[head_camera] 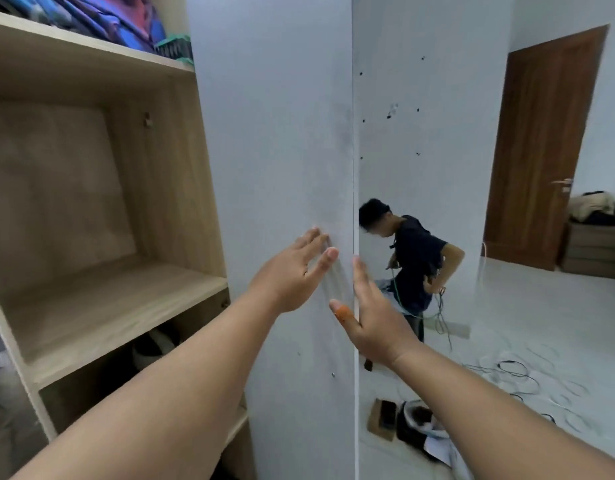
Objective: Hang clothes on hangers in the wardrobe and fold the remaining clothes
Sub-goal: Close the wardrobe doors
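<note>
A white wardrobe door stands in front of me, with a mirrored panel to its right. My left hand lies flat with straight fingers on the door beside a long thin handle. My right hand is open at the door's right edge; its fingertips reach the seam and an orange plaster wraps the thumb. Neither hand holds anything. To the left, an open wooden wardrobe section has a bare shelf, and folded blue and purple clothes lie on the top shelf.
The mirror reflects a person in a dark shirt. Cables lie coiled on the white floor at right. A small box and a dark bag sit by the wardrobe's foot. A brown door and a low cabinet with clothes stand at the far right.
</note>
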